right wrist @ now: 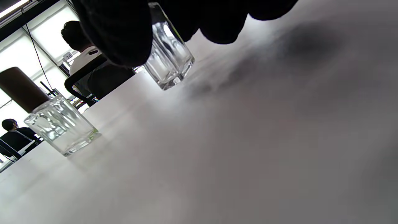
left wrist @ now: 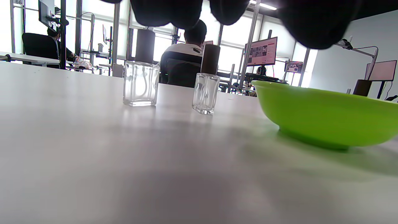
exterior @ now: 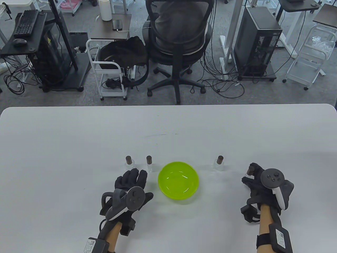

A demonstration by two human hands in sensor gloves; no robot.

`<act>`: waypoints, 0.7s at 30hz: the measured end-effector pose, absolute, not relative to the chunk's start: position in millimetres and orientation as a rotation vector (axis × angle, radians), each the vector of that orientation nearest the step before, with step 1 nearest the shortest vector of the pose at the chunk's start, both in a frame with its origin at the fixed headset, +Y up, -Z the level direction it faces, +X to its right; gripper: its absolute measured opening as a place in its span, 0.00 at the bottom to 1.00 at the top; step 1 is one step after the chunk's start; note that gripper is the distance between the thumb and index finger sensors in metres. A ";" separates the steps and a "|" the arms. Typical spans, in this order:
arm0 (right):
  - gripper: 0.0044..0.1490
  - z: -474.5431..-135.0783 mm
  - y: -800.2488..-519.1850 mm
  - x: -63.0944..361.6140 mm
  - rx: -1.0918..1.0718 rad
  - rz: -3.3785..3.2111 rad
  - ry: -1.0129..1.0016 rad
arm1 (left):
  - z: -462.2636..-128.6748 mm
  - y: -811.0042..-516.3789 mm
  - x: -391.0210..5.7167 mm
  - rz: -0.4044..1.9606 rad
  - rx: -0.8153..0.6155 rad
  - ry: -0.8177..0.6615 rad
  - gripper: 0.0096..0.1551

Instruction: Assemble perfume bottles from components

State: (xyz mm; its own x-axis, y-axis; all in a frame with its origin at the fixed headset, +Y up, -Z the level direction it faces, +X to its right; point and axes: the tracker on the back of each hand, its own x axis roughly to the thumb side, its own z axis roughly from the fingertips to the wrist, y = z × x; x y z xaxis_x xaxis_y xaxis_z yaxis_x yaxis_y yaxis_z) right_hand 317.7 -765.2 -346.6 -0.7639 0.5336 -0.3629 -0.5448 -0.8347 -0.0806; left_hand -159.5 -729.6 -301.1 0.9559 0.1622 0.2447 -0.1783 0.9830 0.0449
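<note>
White table | right hand holds bottle | left hand relaxed

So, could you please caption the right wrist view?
Right hand grips a glass bottle beside a capped bottle.

- Two clear glass bottles with brown caps stand left of the green plastic bowl on the white surface.
- A third capped glass bottle stands to the bowl's right.
- A fourth glass bottle sits farther right.
</note>
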 end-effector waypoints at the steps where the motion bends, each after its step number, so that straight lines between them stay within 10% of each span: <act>1: 0.47 -347.1 -766.5 317.4 -0.514 2.530 0.048 | -301.1 -729.6 -159.9 0.174 0.067 -0.242 0.52; 21: 0.62 -310.1 -711.9 303.0 -0.332 2.796 -0.224 | -297.5 -729.9 -156.8 0.125 0.069 -0.201 0.55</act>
